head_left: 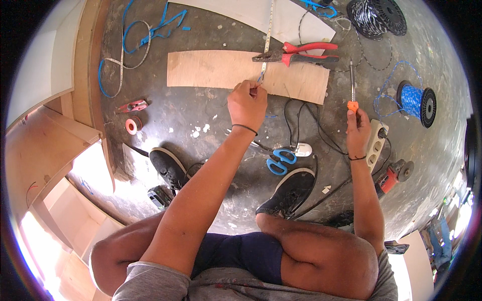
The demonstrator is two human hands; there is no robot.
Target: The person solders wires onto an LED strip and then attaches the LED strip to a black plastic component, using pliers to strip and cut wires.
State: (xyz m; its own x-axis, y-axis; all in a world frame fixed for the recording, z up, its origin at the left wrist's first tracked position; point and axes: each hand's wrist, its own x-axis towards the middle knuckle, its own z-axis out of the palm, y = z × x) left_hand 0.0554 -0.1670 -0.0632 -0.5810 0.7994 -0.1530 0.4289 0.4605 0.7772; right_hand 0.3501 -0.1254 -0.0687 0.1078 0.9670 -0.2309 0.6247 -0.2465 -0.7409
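Note:
My left hand [247, 104] is closed in a pinch at the near edge of a thin wooden board [211, 70]. Between its fingertips is a thin blue wire [260, 77], at the end of a narrow pale LED strip [268, 35]. Red-and-black pliers [301, 53] lie across the strip on the board, with no hand on them. My right hand [358, 133] grips the orange handle of a soldering iron [353, 95], its metal shaft pointing away from me. The iron's tip is apart from the strip, to the right of the board.
Blue-handled scissors [282, 160] and a white plug [303, 149] lie between my shoes. Right: a power strip [376, 145], an angle grinder [394, 178], a blue cord spool [416, 100] and a black-and-white spool [376, 17]. Left: a solder spool [133, 125], small red cutters [132, 106], wooden cabinetry [65, 130].

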